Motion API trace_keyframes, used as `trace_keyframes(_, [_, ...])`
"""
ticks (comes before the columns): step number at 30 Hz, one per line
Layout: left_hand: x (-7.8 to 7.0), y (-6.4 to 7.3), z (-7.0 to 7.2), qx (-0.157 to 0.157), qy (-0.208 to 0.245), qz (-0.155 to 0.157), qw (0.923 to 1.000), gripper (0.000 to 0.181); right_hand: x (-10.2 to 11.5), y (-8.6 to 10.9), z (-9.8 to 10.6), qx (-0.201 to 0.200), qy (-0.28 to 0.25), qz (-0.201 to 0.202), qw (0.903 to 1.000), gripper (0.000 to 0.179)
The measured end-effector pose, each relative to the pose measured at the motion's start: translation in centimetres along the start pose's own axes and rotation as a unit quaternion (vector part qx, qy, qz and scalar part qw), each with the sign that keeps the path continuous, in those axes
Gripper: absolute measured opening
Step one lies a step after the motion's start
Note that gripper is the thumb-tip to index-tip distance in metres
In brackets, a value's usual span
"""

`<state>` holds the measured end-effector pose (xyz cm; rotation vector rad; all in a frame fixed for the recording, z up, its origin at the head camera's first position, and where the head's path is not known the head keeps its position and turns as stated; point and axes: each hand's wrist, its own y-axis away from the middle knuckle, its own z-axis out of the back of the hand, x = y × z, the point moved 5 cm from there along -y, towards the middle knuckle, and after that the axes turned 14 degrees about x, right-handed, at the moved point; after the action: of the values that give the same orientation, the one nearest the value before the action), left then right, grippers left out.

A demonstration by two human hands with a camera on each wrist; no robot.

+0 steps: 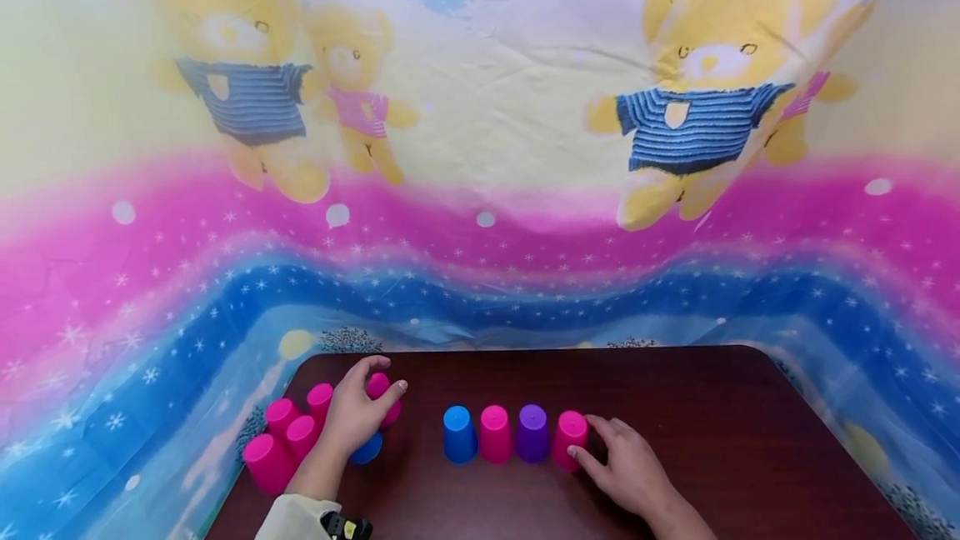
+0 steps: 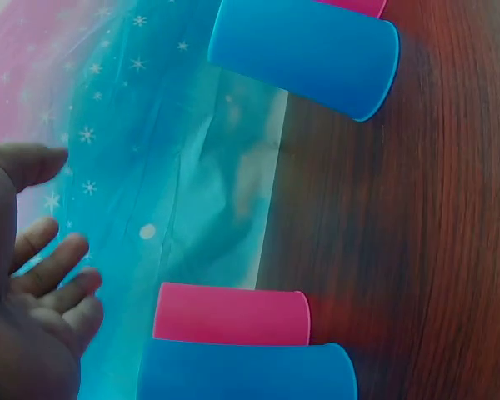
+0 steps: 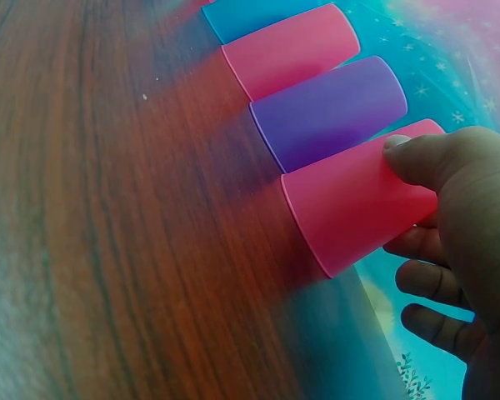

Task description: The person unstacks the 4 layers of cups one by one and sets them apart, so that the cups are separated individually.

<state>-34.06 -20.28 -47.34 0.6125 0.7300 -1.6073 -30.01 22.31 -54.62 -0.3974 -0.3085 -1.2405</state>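
My right hand grips a pink cup at the right end of a row. The thumb lies on its near side in the right wrist view. All cups in this row stand upside down: a blue cup, another pink cup, a purple cup and the gripped one. On the left, my left hand hovers with its fingers spread, holding nothing. Behind it is a pink cup, partly hidden; a blue cup shows beside the wrist.
Several upside-down pink cups, one of them a front pink cup, cluster at the left edge of the dark wooden table. A printed cloth with bears hangs behind the table and along its sides.
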Motion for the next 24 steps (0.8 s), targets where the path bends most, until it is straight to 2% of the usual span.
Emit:
trace_keyframes(8, [-0.5, 0.3, -1.5, 0.051, 0.034, -0.049, 0.9969, 0.064, 0.1, 0.0, 0.0, 0.007, 0.001, -0.007, 0.9999, 0.066])
trace_keyframes(15, [-0.9, 0.5, -3.1, 0.074, 0.074, -0.061, 0.9927, 0.059, 0.1, 0.0, 0.0, 0.01, 0.0, -0.01, 0.9999, 0.067])
trace_keyframes(24, [-1.2, 1.0, -6.3, 0.151, 0.087, -0.077, 0.9817, 0.07, 0.1, 0.1, -0.1, 0.004, 0.005, -0.002, 1.0, 0.067])
